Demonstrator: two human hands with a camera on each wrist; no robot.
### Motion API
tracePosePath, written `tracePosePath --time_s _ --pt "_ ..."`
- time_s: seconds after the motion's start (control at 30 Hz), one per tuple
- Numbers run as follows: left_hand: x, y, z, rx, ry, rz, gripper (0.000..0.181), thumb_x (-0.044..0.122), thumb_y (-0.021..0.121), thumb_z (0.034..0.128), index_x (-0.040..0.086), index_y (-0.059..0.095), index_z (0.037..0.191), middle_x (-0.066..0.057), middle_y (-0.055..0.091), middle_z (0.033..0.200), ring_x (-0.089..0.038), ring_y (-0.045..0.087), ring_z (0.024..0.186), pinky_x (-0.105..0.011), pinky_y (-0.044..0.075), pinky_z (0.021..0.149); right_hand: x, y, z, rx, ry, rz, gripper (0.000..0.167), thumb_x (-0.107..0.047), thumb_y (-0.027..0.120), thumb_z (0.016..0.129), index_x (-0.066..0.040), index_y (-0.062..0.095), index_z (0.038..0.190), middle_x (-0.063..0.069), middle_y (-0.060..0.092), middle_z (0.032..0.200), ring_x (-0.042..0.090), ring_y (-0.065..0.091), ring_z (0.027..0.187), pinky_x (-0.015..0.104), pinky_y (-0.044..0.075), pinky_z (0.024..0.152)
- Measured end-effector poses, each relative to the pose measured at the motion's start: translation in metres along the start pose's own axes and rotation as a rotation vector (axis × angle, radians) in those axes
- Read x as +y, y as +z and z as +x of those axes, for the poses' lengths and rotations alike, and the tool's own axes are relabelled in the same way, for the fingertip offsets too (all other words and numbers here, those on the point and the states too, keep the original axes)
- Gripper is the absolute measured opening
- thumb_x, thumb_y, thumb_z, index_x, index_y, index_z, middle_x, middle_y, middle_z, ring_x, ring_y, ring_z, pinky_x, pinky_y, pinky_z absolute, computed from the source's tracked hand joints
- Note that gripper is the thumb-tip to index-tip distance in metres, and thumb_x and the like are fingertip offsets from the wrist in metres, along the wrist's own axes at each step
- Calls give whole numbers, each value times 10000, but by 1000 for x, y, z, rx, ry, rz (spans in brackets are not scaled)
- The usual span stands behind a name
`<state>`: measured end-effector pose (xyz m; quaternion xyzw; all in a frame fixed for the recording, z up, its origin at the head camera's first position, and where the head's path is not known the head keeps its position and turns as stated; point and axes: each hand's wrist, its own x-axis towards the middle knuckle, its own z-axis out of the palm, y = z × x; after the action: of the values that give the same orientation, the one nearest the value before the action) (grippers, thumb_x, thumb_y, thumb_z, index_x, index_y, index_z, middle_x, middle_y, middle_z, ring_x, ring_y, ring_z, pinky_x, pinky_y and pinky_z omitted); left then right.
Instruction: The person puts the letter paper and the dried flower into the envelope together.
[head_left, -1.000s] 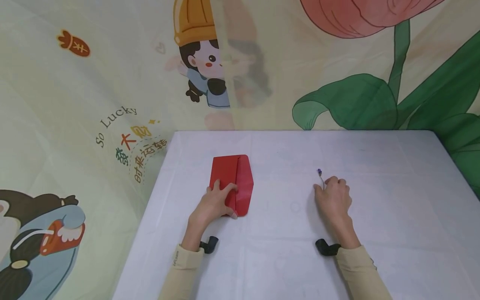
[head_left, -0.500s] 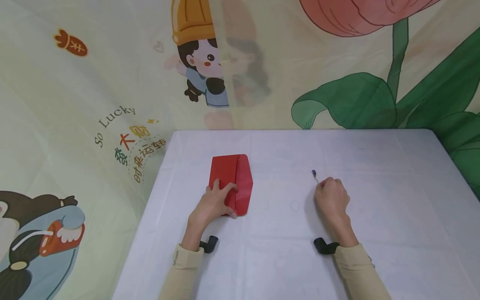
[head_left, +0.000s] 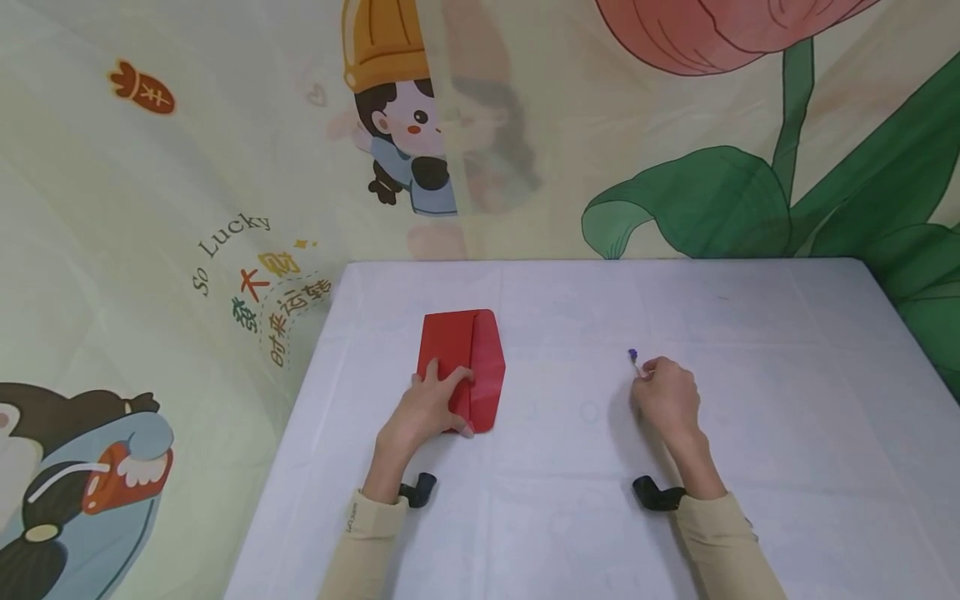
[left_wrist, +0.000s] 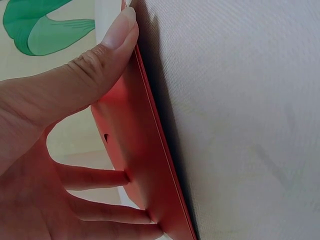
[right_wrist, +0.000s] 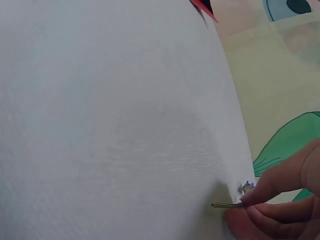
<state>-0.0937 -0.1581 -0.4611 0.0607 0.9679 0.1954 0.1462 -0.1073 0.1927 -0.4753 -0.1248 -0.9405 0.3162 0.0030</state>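
A red envelope (head_left: 490,358) lies on the white table, its flap opened out to the right. My left hand (head_left: 426,411) rests on its lower part, fingers spread. The left wrist view has the thumb of my left hand (left_wrist: 65,95) at the edge of the envelope (left_wrist: 145,150) and several fingertips pressing its face. Between thumb and fingers, my right hand (head_left: 670,402) pinches the thin stem of a small purple flower (head_left: 633,356). In the right wrist view a short stem end (right_wrist: 223,205) sticks out from my right hand (right_wrist: 282,200), with the blossom (right_wrist: 246,187) just behind.
The white table (head_left: 562,517) reaches back to a printed cloth backdrop (head_left: 540,233). Black devices are strapped at the left wrist (head_left: 420,490) and the right wrist (head_left: 656,493). Part of something red (right_wrist: 204,7) shows at the top of the right wrist view.
The blossom has tipped to the left and sunk a little nearer my right fingers, which have shifted slightly. My left hand and the envelope have stayed where they were.
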Motion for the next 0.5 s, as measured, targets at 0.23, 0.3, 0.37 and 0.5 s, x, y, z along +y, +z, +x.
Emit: tracePosePath --time_s 0.23,0.3,0.37,0.5 --pt "0 0 0 9 12 8 813 296 968 685 265 550 1382 -240 402 1481 -451 503 1203 -444 614 775 0 -3 -1 -20 -23 51 300 -34 539 841 83 739 1031 199 716 873 306 623 768 294 419 586" --pt "0 0 0 10 11 7 818 297 969 682 266 549 1383 -238 402 1481 -451 501 1212 -448 616 780 0 -3 0 -27 -24 81 273 -43 559 853 76 737 1022 190 713 861 279 631 747 278 431 588" --pt "-1 0 0 10 10 5 822 301 969 681 268 548 1386 -236 401 1482 -453 501 1216 -449 617 782 -1 -3 0 -45 -22 119 261 -50 571 863 73 733 1027 189 715 863 234 640 698 267 458 577" --pt "-1 0 0 8 8 0 817 306 968 684 274 549 1385 -236 397 1489 -461 498 1223 -452 615 784 -5 -2 0 -107 3 209 254 -57 583 891 73 718 1061 193 722 885 146 656 612 248 526 545"
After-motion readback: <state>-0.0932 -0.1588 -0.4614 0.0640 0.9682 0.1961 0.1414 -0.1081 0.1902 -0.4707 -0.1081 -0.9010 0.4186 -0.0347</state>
